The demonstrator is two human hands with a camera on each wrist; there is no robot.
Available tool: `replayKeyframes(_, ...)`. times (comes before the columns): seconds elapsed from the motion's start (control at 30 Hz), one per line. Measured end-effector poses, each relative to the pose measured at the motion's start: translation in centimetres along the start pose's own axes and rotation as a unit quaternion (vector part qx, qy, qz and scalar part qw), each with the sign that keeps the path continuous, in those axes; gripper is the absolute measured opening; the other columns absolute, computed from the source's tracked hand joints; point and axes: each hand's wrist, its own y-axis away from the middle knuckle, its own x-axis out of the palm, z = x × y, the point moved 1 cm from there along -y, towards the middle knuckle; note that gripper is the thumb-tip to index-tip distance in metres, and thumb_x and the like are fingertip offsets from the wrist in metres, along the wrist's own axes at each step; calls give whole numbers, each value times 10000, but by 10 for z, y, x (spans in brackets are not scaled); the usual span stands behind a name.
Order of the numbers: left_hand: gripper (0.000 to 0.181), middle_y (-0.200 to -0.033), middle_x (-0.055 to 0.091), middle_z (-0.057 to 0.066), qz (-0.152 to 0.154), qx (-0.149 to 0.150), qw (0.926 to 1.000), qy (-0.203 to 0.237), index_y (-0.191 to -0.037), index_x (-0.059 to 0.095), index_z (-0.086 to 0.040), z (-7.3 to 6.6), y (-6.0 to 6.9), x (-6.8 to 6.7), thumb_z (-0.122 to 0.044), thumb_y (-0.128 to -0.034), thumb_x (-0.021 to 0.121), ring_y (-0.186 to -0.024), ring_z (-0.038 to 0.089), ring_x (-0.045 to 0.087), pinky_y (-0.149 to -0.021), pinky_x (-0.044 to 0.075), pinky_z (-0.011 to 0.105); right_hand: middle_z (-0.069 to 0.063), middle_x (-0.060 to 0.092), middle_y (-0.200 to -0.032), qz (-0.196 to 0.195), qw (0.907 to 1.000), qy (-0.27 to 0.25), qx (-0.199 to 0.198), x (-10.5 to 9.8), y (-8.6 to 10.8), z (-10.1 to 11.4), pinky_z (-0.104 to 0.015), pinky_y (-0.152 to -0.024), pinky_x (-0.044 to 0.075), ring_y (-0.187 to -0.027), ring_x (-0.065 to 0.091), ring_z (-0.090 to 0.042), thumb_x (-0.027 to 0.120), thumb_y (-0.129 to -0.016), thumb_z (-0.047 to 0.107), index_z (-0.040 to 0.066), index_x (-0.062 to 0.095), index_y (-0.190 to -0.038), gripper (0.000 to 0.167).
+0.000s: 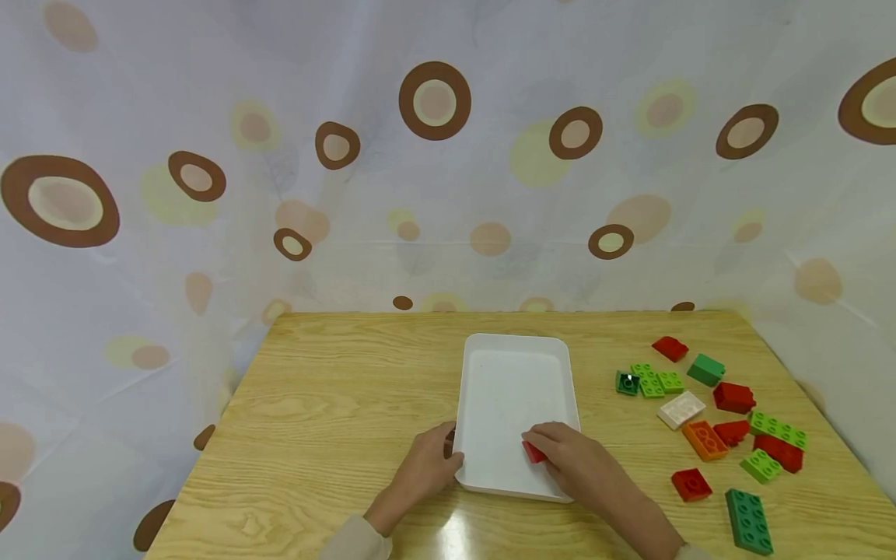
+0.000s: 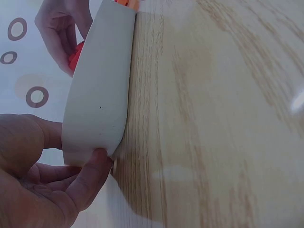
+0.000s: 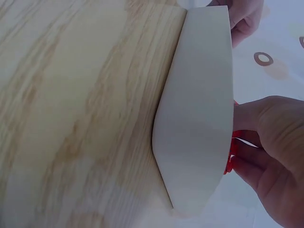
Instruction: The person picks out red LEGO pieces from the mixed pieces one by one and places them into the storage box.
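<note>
A white tray [image 1: 518,389] stands on the wooden table. The left hand [image 1: 428,464] grips its near left side, thumb on the rim; in the left wrist view the left hand [image 2: 52,175] pinches the tray's corner [image 2: 97,95]. Over the tray's near right part, the right hand [image 1: 584,470] holds a red brick [image 1: 534,452]. The right wrist view shows the right hand [image 3: 270,147] behind the tray wall [image 3: 194,104], its fingers on red pieces [image 3: 232,154] partly hidden by the wall.
Right of the tray lie several loose bricks: a dark green one [image 1: 749,521], a red one [image 1: 691,484], an orange one [image 1: 705,440], a white one [image 1: 681,410] and lime ones [image 1: 777,430]. A patterned curtain [image 1: 490,179] hangs behind the table.
</note>
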Motion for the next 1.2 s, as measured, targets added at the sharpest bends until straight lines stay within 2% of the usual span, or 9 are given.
replayKeyframes(0.3,461,-1119,665,171,43,-31,10000,57,-1342,541,93,2,0,1,9,-897,629,-941,243,632,-773,544,334,-106,676,-1122,-12,10000,-25,-60,9,1,-2,-411,-864,547,-1045,642,-267,777,-789,-60,6,702,-1158,383)
replayKeyframes(0.53,469,-1139,660,185,35,-56,9999,132,-1349,528,105,2,1,1,13,-900,628,-966,262,634,-793,546,351,-95,676,-1133,131,9999,-99,-15,14,1,-4,-419,-875,542,-1055,640,-268,786,-786,-50,16,702,-1171,400)
replayKeyframes(0.83,465,-1116,671,175,8,8,9999,164,-1347,533,103,2,0,1,33,-895,620,-934,233,643,-762,544,305,-89,685,-1134,62,9999,-49,-139,16,-1,-7,-421,-886,536,-1059,638,-264,788,-789,-39,23,705,-1168,393)
replayKeyframes(1.0,473,-1131,662,179,36,-35,9999,136,-1352,526,102,3,0,2,21,-897,623,-947,249,642,-774,547,316,-95,691,-1143,231,9997,-62,-80,17,-1,-7,-449,-899,528,-1066,638,-286,782,-808,-16,41,711,-1166,369)
replayKeyframes(1.2,458,-1109,672,165,23,-24,9999,155,-1337,548,86,2,0,1,28,-890,628,-929,235,642,-759,546,308,-107,692,-1158,372,9993,-55,-54,16,-3,-7,-499,-972,477,-1086,636,-298,778,-817,-4,43,712,-1160,352)
